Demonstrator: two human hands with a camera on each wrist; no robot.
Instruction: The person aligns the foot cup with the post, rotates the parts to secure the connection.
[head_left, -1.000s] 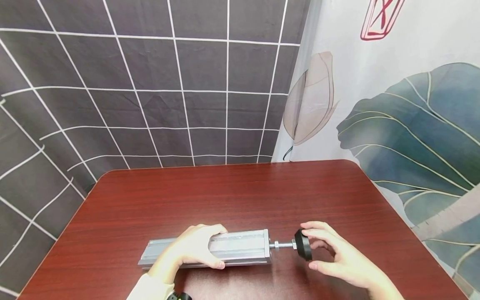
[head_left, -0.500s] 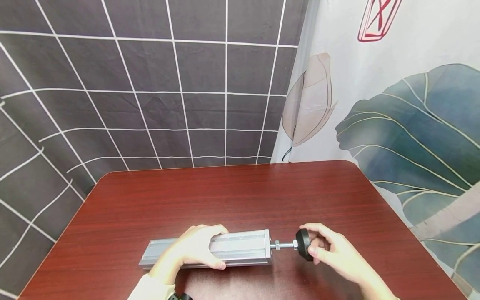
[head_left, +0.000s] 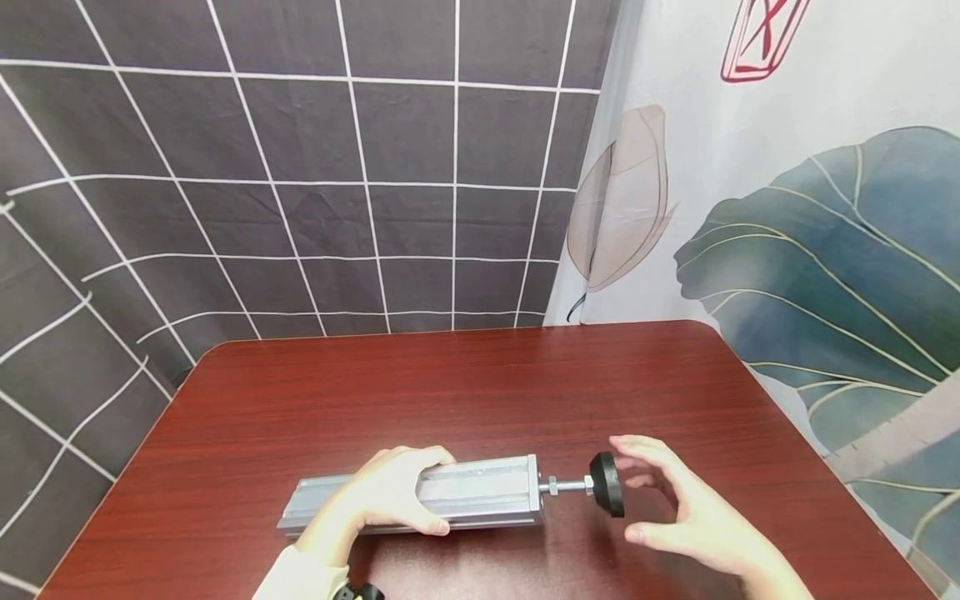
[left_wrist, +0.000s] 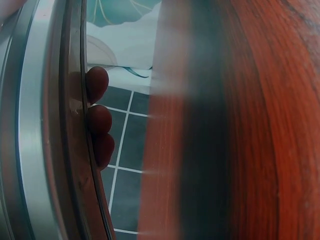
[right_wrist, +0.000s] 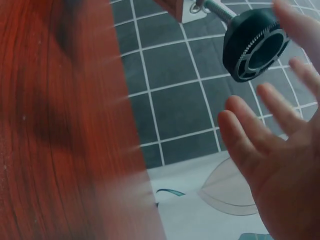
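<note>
My left hand [head_left: 393, 493] grips a long silver aluminium profile [head_left: 491, 487] across its middle, thumb on the near side. In the left wrist view several fingertips [left_wrist: 100, 120] curl around the profile's far edge, with a gap between it and the table. From the profile's right end sticks a threaded rod [head_left: 567, 487] with nuts, ending in a round black levelling foot [head_left: 607, 485]. Around the foot's right side, my right hand [head_left: 693, 521] stands with thumb and fingers spread, apart from it. The right wrist view shows the ribbed, hollow underside of the foot [right_wrist: 250, 55].
A reddish-brown wooden table [head_left: 450, 392] with rounded far corners lies beneath. Behind it hangs a dark grey curtain [head_left: 300, 167] with white grid lines. A white curtain with leaf prints [head_left: 825, 250] hangs at the right. A dark band [head_left: 367, 592] sits at the left wrist.
My right hand closed its fingers and thumb on the levelling foot half a second ago. Now it has let go and spread, drawn slightly right. The left hand keeps its hold.
</note>
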